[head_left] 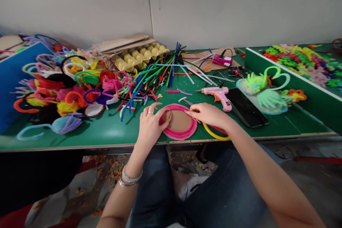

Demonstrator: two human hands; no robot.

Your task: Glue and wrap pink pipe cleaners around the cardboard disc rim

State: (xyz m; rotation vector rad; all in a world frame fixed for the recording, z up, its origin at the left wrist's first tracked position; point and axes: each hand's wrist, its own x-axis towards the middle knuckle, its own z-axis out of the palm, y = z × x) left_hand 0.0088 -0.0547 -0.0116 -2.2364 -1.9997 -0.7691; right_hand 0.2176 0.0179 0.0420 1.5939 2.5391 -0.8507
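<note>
In front of me, near the table's front edge, lies a round cardboard disc [179, 123] edged with rings of fuzzy pink pipe cleaner [182, 135]. My left hand [151, 123] grips its left side, thumb on the rim and fingers curled over the upper edge. At the upper right of the rim, my right hand [207, 114] pinches the pink border, its fingertips partly hidden. A yellow pipe cleaner [213, 134] loops out under my right hand. Just beyond that hand lies a pink glue gun [217, 96], with a black phone [245, 108] to its right.
Finished fuzzy pieces [72, 92] are heaped at the left, beside a blue panel [21, 78]. Loose pipe cleaners [157, 71] and a yellow egg tray [139, 57] lie behind. A green divider [288, 82] stands right, near two green fuzzy swans [272, 98].
</note>
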